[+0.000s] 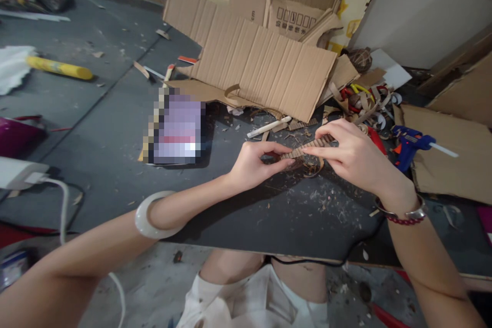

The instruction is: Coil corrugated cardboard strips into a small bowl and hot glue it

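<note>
A narrow strip of corrugated cardboard with its ridges bared is held between both hands, just above the dark tabletop. My left hand pinches the strip's left end between thumb and fingers. Farther along, my right hand grips the same strip, thumb below and index finger bent over its right part. Curled paper scraps lie under the strip. A white stick rests just behind my hands. To the right of my right hand lies a blue glue gun with a glue stick in its back.
Large cardboard sheets lean at the back. A pixelated phone-like screen stands left of my hands. Scraps and tools pile up at the back right. A yellow tube, a white charger and its cable occupy the left.
</note>
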The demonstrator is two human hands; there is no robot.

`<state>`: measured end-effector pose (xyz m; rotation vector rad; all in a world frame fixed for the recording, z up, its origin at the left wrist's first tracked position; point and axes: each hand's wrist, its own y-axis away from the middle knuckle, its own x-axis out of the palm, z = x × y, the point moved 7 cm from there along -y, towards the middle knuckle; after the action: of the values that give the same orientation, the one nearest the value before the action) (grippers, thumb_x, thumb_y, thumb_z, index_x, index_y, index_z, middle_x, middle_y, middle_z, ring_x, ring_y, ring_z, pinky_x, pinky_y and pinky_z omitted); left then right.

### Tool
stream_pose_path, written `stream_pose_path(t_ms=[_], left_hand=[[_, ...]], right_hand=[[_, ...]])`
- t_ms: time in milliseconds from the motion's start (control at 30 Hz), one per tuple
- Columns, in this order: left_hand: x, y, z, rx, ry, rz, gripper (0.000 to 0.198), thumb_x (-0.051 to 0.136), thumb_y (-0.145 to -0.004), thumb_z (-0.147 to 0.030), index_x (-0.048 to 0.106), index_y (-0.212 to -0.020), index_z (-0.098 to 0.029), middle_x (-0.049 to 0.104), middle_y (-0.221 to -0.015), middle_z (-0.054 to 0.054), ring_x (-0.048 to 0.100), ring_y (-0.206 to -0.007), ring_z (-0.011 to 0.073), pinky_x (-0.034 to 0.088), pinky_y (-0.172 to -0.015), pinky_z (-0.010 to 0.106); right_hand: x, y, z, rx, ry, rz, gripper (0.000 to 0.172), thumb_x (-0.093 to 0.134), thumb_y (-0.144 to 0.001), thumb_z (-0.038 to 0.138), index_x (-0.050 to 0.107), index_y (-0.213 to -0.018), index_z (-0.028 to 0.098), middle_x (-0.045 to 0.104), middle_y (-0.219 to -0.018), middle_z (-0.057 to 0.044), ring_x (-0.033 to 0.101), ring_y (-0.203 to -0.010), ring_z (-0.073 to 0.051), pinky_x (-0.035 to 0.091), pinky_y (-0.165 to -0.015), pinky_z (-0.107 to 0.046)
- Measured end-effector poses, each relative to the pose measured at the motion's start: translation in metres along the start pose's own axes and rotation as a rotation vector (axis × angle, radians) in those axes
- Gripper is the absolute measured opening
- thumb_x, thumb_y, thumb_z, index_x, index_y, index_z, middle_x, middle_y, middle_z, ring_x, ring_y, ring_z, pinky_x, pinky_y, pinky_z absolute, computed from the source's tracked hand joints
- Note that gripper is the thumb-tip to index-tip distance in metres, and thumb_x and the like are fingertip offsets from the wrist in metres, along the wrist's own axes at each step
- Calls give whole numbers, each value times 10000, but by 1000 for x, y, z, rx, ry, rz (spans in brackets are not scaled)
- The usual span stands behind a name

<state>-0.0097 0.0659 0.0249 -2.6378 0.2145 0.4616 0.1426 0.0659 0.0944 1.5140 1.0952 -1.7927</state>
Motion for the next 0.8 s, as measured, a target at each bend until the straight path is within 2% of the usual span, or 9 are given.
stream_pose_path(t_ms=[800], left_hand=[[0, 0, 2, -34, -3, 5, 155, 730, -756, -262, 730, -868, -155, 750, -799, 48, 693, -649, 144, 599, -654, 259]], right_hand=[[2, -1, 3, -8, 4, -4, 329, 505, -858, 72, 694, -1086, 215, 557, -1017, -100, 495, -1003, -239, 450, -876, -405]])
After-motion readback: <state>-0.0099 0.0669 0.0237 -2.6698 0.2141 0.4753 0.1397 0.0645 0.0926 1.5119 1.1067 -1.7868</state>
